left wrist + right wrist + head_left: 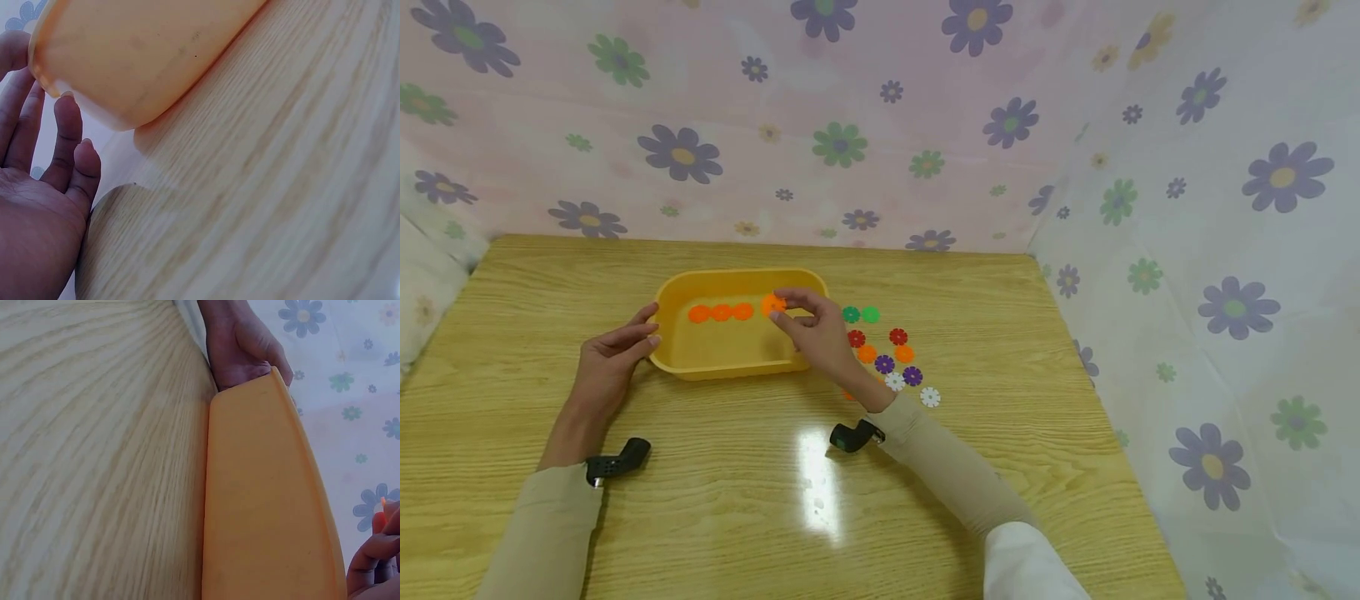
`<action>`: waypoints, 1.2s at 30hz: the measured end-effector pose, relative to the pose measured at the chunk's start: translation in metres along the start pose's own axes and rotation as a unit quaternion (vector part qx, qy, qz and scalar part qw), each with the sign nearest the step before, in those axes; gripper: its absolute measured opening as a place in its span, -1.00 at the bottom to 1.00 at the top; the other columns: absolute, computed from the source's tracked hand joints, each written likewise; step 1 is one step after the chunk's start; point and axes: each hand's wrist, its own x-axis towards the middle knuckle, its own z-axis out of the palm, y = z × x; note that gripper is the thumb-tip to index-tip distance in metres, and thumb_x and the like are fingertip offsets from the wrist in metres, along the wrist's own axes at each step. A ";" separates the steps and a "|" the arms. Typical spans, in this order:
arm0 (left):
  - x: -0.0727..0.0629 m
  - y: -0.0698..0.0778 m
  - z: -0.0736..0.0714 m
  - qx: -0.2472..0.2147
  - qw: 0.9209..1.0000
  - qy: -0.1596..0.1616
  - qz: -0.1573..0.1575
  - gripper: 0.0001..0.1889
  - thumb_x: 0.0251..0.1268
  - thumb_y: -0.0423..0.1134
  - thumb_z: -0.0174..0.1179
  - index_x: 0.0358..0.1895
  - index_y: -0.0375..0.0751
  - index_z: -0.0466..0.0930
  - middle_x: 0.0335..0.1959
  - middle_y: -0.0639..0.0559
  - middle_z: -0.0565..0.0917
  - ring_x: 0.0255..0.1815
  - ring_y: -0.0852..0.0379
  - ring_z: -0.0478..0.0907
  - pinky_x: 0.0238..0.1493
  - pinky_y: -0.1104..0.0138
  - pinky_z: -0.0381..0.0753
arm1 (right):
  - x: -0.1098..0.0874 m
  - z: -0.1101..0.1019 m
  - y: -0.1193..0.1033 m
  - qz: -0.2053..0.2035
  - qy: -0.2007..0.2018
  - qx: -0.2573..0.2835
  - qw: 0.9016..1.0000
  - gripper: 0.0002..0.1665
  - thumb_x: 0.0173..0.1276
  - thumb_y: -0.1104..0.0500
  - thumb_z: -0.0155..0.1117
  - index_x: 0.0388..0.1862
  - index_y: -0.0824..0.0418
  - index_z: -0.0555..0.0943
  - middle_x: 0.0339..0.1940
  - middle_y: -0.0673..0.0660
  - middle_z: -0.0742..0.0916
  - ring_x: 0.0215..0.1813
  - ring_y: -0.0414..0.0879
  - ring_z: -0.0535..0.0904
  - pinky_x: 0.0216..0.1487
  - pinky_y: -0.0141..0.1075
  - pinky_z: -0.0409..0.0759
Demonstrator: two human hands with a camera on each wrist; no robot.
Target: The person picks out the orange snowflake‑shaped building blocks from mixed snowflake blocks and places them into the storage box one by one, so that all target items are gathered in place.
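Well, right hand [820,333]: fingers are pinching the orange disc [770,306] over the tray [718,353].
Left hand [612,357]: fingers are holding its left end.
Three discs [722,313]: lying inside, probably calling for a gentle release beside them.

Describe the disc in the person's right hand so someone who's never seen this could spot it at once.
On the wooden table sits a yellow tray, with the left hand at its left end. Over the tray's right part, the right hand pinches an orange disc. Unlike the three orange discs lined up in the tray, this one is held between thumb and fingers.
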 end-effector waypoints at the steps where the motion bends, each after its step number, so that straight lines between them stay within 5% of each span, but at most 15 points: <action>1: 0.000 0.000 0.000 0.000 1.000 0.001 0.001 -0.69 0.33 -0.75 0.07 -0.06 -0.48 0.75 0.15 0.09 0.74 0.32 0.35 0.54 0.20 0.52 0.56 | 0.002 0.000 0.000 0.007 0.003 -0.001 1.000 -0.67 0.50 0.27 0.27 0.20 0.28 0.62 0.05 0.25 0.69 -0.68 -0.13 0.40 -0.61 -0.38 0.45; 15: 0.000 0.002 0.001 0.009 1.000 0.004 0.002 -0.70 0.32 -0.74 0.09 -0.06 -0.48 0.75 0.14 0.10 0.74 0.30 0.36 0.55 0.19 0.53 0.56 | 0.022 0.007 -0.006 0.136 0.078 0.072 0.985 -0.64 0.52 0.33 0.21 0.25 0.28 0.60 -0.20 0.02 0.62 -0.63 -0.19 0.32 -0.55 -0.43 0.36; 23: 0.000 0.000 -0.001 0.017 1.000 0.006 0.001 -0.70 0.32 -0.74 0.09 -0.06 -0.49 0.75 0.15 0.11 0.74 0.31 0.37 0.54 0.20 0.54 0.54 | 0.033 0.015 -0.002 0.156 0.116 0.108 0.975 -0.63 0.49 0.41 0.21 0.24 0.30 0.58 -0.29 0.00 0.59 -0.61 -0.18 0.31 -0.57 -0.43 0.33; 29: 0.001 -0.001 0.000 0.017 1.000 0.002 0.007 -0.69 0.32 -0.75 0.08 -0.06 -0.49 0.75 0.15 0.10 0.74 0.32 0.36 0.54 0.21 0.54 0.54 | 0.044 0.022 0.008 0.172 0.143 0.084 0.971 -0.69 0.40 0.45 0.29 0.10 0.32 0.64 -0.32 0.04 0.61 -0.60 -0.17 0.34 -0.60 -0.44 0.34; 36: 0.000 0.000 -0.001 0.016 1.000 0.010 0.003 -0.71 0.31 -0.75 0.10 -0.07 -0.50 0.75 0.13 0.10 0.74 0.30 0.36 0.55 0.20 0.55 0.54 | 0.053 0.026 0.014 0.195 0.132 -0.007 0.972 -0.74 0.36 0.39 0.37 0.02 0.34 0.69 -0.29 0.10 0.68 -0.56 -0.15 0.45 -0.59 -0.42 0.49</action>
